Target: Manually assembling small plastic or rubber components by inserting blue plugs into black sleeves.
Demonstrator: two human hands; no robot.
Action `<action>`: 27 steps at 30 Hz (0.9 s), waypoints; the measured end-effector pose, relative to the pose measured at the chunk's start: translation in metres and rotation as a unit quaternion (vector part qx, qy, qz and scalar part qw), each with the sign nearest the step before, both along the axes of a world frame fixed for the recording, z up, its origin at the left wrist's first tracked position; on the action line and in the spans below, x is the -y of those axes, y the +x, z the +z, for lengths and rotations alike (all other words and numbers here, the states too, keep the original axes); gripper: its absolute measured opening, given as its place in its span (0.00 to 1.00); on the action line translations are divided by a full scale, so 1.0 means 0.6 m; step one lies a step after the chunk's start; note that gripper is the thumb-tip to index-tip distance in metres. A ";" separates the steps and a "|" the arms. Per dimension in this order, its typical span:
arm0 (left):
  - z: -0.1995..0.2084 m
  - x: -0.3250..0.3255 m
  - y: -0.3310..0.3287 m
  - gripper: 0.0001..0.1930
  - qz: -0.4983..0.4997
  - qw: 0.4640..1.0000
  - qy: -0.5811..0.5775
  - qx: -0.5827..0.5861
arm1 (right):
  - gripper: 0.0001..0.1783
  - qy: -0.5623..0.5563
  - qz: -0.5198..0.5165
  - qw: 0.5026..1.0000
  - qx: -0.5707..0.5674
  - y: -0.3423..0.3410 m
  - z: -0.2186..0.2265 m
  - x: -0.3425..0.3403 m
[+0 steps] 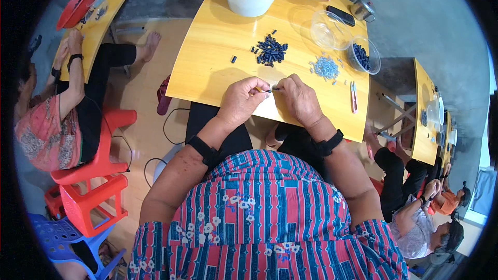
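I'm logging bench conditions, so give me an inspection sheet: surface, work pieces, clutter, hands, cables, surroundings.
Surface: yellow tabletop, partly covered.
Work pieces: dark pieces piled mid-table, clear pieces to their right; more dark ones in white tub.
Clutter: black case, metal mug, snips at right.
Hands: left hand and right hand each pinch a small piece.
Cables: dark cable on floor, left.
Surroundings: co-workers seated both sides.

Small dark pieces (275,88), partly hidden, pinched close together
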State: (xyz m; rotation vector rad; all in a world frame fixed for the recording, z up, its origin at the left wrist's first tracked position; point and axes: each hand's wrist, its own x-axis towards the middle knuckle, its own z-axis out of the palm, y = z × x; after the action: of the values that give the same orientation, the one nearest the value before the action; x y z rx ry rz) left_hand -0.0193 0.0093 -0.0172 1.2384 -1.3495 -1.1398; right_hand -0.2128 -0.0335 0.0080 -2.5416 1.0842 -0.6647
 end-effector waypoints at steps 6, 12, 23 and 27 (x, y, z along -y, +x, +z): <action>0.019 -0.007 -0.005 0.04 -0.072 0.993 0.085 -0.032 | 0.10 0.006 0.050 0.999 0.010 0.003 0.020 -0.002; 0.021 -0.015 -0.007 0.06 -0.098 0.986 0.090 -0.103 | 0.10 0.061 0.099 0.991 0.062 -0.010 0.021 -0.008; 0.048 -0.017 -0.014 0.06 -0.024 0.987 0.024 -0.160 | 0.06 0.323 -0.073 0.875 0.352 0.019 0.022 -0.034; 0.051 -0.022 -0.021 0.06 -0.010 0.985 0.019 -0.174 | 0.06 0.327 -0.081 0.864 0.375 0.024 0.022 -0.044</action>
State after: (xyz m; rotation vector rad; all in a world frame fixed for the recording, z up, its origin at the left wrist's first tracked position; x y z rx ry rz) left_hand -0.0317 0.0224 0.0132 0.9973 -1.0829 -1.3318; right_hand -0.1987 -0.0070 0.0214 -1.4202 0.9905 -0.9973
